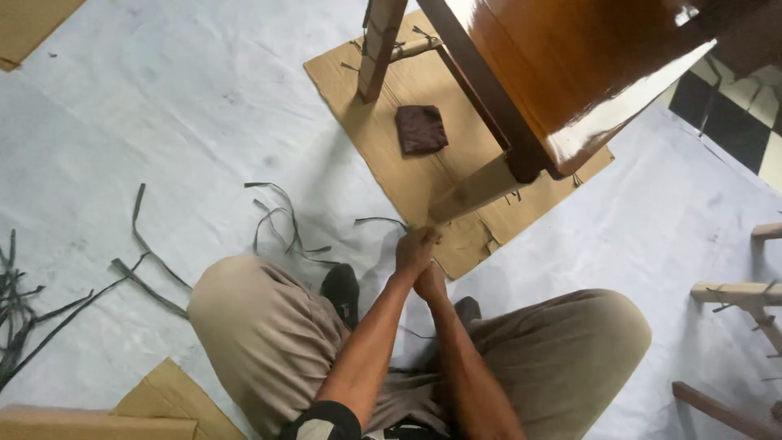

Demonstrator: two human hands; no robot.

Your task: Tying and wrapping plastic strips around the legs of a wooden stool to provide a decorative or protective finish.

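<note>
I crouch on a white floor sheet in front of a glossy brown wooden table (570,65) that is tilted over a sheet of cardboard (375,130). Its pale leg (472,191) slants down towards me. My left hand (415,248) is closed right at the foot of that leg, and a thin dark strip (379,219) runs from it to the left. My right hand (430,283) sits just below and against the left, fingers curled; what it holds is hidden. A dark brown pad (421,129) lies on the cardboard beyond.
Loose dark strips (277,224) lie scattered on the sheet at left, with a bundle (12,318) at the far left edge. Cardboard pieces (163,399) lie at bottom left. Bare wooden furniture parts (733,293) stand at right. A second table leg (379,49) stands behind.
</note>
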